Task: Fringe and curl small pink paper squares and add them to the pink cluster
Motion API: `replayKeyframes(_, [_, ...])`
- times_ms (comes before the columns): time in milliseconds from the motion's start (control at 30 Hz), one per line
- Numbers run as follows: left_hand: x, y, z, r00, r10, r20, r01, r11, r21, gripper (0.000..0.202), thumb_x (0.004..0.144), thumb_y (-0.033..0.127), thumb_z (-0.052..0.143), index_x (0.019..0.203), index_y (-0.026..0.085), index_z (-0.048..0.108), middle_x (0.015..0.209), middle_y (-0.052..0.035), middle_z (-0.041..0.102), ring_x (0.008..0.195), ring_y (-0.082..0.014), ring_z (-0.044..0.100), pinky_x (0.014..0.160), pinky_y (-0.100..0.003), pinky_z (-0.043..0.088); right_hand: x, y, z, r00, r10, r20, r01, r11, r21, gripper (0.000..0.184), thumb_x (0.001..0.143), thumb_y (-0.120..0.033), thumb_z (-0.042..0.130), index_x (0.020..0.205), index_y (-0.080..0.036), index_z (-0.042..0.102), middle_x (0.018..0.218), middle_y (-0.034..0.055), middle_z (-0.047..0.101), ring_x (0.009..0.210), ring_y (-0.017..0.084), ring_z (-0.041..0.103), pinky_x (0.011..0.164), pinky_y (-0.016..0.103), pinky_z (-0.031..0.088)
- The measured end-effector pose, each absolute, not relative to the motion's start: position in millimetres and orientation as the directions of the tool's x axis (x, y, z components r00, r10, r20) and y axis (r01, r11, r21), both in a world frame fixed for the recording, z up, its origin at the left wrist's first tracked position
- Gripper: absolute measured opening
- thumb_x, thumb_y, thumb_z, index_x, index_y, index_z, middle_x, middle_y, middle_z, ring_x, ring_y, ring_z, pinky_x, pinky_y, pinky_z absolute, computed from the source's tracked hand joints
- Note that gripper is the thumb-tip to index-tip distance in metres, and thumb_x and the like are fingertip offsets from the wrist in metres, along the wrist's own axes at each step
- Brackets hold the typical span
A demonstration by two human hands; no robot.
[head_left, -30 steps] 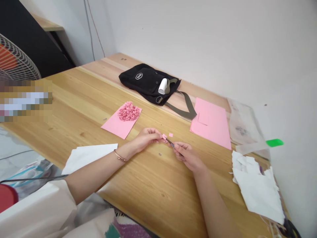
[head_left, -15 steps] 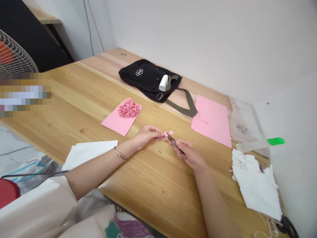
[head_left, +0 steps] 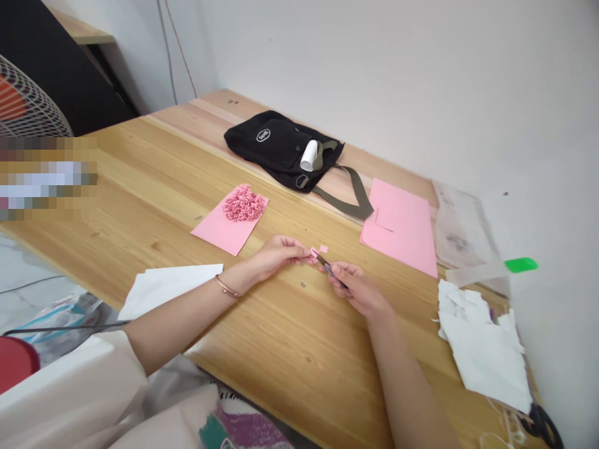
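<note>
My left hand pinches a small piece of pink paper between thumb and fingers over the middle of the table. My right hand is closed round a pair of scissors, whose blades meet the paper's edge. Just beyond the blades lies a small pink paper square. To the left, a heap of curly pink pieces rests on a pink sheet.
A black bag with a white roll on it lies at the back. Pink sheets are stacked to the right, near torn white paper and black scissor handles. Folded white paper lies beside my left forearm. A fan stands far left.
The scissor blades look closer together around the pink paper than before. Both hands have stayed in almost the same place.
</note>
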State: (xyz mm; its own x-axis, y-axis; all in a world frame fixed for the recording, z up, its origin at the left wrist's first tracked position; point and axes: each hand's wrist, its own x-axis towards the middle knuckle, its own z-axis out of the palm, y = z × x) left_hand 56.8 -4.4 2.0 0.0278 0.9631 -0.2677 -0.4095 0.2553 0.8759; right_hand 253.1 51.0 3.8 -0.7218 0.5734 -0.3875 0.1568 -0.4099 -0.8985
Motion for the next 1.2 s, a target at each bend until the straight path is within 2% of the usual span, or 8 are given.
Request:
replayKeyframes(400, [54.3,-4.0,1.6,0.066,0.965,-0.254,-0.391,0.26,0.883,0.015,0.06,0.024,0.074,0.067,0.011,0.072,0.076,-0.0097,0.072,0.067,-0.0131,0.061,0.067,-0.025,0.043,253.5,51.3,5.1,-0.711,0.575,-0.405,0.161,-0.429,-0.889,0.041,0.067,-0.048,0.069,0.085,-0.012,0.066,0.051,-0.0066,0.037,0.04,0.002,0.019,0.041,0.023,0.005])
replayKeyframes(1200, [52.4,-3.8,1.3,0.089,0.96,-0.265,-0.4,0.278,0.873,0.016,0.061,0.024,0.074,0.071,0.011,0.072,0.078,-0.0099,0.072,0.069,-0.0131,0.062,0.07,-0.026,0.043,251.0,48.5,6.7,-0.679,0.619,-0.395,0.156,-0.405,-0.901,0.04,0.065,-0.046,0.07,0.084,-0.011,0.065,0.05,-0.0077,0.036,0.039,0.001,0.02,0.041,0.023,0.007])
